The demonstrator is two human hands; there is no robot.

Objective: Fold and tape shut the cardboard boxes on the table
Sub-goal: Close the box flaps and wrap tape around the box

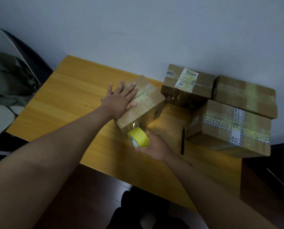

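Observation:
A small cardboard box [146, 103] lies closed in the middle of the yellow wooden table [68, 96]. My left hand [121, 98] presses flat on its top with fingers spread. Below the box's near end, my right hand [152, 146] grips a yellow tape roll [138, 137]. A strip of clear tape runs from the roll up over the box's near face. Three taped boxes stand at the right: one with a shipping label [186, 85], one at the far right [243, 95], and a larger one with printed tape [227, 128].
A black pen [183, 140] lies on the table between the small box and the large taped box. A wall runs behind the table. A dark chair with a green garment [9, 78] stands to the left. Dark floor shows below the table's near edge.

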